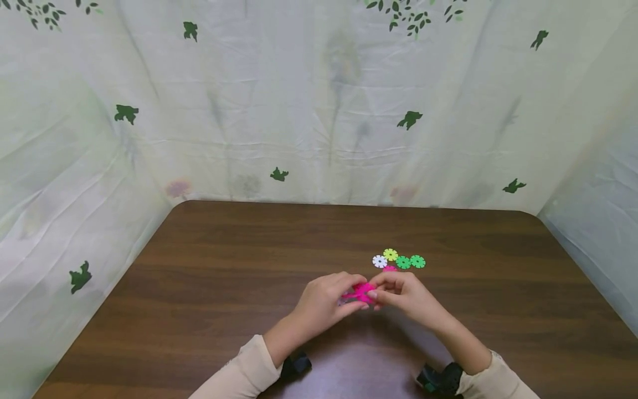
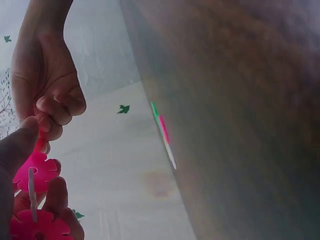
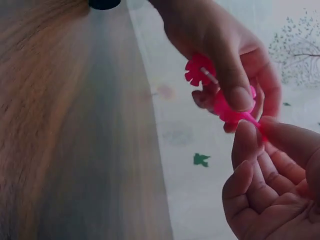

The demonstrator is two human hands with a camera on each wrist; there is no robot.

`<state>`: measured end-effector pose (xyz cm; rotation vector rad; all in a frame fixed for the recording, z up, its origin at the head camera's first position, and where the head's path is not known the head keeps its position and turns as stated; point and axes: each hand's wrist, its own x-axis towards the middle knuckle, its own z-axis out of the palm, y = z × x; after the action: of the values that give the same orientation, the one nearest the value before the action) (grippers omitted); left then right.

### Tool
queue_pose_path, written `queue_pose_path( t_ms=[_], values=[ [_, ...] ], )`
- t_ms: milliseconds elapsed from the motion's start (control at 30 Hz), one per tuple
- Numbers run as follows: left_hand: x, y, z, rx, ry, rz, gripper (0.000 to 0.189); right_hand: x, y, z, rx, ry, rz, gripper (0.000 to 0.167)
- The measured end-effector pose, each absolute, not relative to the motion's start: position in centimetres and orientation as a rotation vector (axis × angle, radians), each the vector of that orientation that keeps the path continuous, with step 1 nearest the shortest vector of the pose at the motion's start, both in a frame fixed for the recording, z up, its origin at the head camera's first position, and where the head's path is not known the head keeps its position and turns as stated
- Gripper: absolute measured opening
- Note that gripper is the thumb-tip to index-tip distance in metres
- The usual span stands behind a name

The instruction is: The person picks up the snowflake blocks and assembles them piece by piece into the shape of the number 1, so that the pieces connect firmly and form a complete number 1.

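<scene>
Both hands meet over the table around a small chain of notched plastic discs. My left hand (image 1: pixel 326 296) pinches a pink notched disc (image 2: pixel 37 175) between thumb and fingers. A white disc (image 2: pixel 32 195), seen edge-on, joins it to a second pink disc (image 2: pixel 40 225). At the chain's other end, my right hand (image 1: pixel 408 299) pinches a further pink disc (image 3: pixel 254 120) by its edge with thumb and index finger. That piece is seen edge-on against the left hand's pink disc, its inner end partly hidden by fingertips.
Just beyond the hands, loose discs lie flat on the brown table (image 1: pixel 224 249): white (image 1: pixel 380 261), yellow (image 1: pixel 390 255), two green (image 1: pixel 417 261) and a partly covered pink one (image 1: pixel 390 268). A pale curtain (image 1: pixel 299 111) with green leaf shapes surrounds the table's back and sides.
</scene>
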<state>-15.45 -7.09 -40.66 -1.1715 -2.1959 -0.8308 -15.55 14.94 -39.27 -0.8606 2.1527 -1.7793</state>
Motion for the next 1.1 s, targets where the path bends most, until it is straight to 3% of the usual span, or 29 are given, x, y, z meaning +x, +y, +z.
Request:
queue_pose_path(
  t_ms=[233,433,733,967,1100],
  values=[
    [-15.6,-7.4,-40.5,-1.109,-2.2,-0.809,0.038,-16.7,16.6,-39.5,-0.729,2.488,-1.756,0.023],
    [-15.7,-7.7,-40.3,-1.092,-2.224,-0.798,0.038,-18.7,18.5,-41.9,-0.611,2.769,-1.559,0.032],
    [-15.7,-7.7,-40.3,-1.092,-2.249,-0.792,0.038,-19.9,19.2,-44.9,-0.666,2.896,-1.218,0.043],
    [-15.6,-7.7,-40.3,-1.095,-2.267,-0.75,0.039,-19.6,18.5,-44.9,-0.581,2.946,-1.213,0.024],
    [-15.7,-7.7,-40.3,-1.108,-2.278,-0.731,0.041,-19.5,18.5,-44.6,-0.57,2.843,-1.343,0.024]
  ],
)
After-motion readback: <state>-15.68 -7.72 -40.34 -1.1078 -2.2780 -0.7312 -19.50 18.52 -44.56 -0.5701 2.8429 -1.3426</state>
